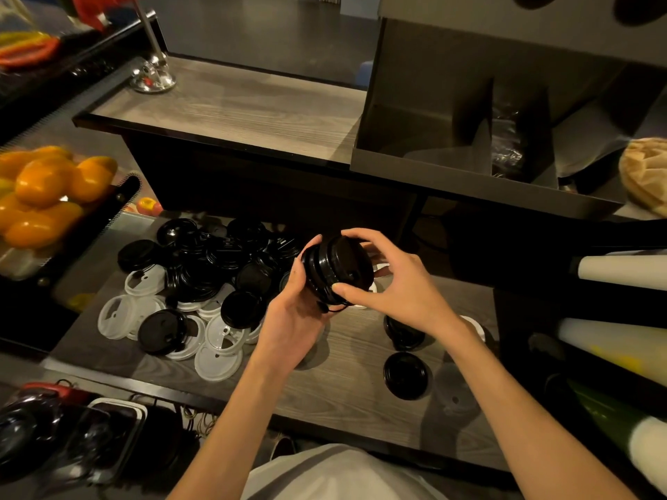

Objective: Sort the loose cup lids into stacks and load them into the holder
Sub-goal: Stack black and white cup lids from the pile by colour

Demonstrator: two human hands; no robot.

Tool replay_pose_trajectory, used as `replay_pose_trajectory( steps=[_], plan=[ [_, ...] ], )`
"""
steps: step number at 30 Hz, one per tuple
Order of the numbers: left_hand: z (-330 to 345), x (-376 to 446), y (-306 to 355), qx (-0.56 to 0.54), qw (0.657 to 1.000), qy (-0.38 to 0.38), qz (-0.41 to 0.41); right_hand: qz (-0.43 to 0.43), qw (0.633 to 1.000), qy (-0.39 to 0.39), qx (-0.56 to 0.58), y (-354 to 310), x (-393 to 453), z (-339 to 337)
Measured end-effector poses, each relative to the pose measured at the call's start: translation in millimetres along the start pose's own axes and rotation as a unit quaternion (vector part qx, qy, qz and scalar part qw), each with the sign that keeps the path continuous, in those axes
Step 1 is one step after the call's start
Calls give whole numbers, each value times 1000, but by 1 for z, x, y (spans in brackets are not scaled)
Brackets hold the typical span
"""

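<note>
Black lid stack (337, 270) — gripped between left hand (294, 319), right hand (391, 283)

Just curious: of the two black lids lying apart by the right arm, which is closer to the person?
The flat black plastic lid near the counter's front edge; the other black lid lies farther back.

A short stack of black lids (337, 270) is held tilted on its side above the worktop (346, 387), gripped between the left hand (296, 319) and the right hand (389, 286). To the left lies a loose pile of black and translucent white lids (202, 286). Two small black stacks (406, 373) stand near the front right. The grey holder (469, 138) sits behind, its compartments open.
</note>
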State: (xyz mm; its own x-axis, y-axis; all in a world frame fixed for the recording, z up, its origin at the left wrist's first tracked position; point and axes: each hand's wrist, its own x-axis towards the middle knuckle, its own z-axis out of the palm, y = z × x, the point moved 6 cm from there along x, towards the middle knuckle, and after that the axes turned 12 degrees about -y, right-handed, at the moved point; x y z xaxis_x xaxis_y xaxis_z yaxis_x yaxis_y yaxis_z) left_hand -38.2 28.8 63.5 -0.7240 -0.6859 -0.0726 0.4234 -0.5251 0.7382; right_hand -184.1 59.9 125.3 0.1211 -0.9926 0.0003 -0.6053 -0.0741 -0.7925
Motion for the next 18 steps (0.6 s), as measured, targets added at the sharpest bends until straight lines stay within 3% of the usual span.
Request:
replay_pose_trajectory(
  steps=[7,18],
  plan=[
    [4,-4,4,65,997,-33,27,6,1000,-15,-24,0,-2,3],
    [12,1,2,79,995,-43,41,11,999,-8,41,10,-8,5]
  ],
)
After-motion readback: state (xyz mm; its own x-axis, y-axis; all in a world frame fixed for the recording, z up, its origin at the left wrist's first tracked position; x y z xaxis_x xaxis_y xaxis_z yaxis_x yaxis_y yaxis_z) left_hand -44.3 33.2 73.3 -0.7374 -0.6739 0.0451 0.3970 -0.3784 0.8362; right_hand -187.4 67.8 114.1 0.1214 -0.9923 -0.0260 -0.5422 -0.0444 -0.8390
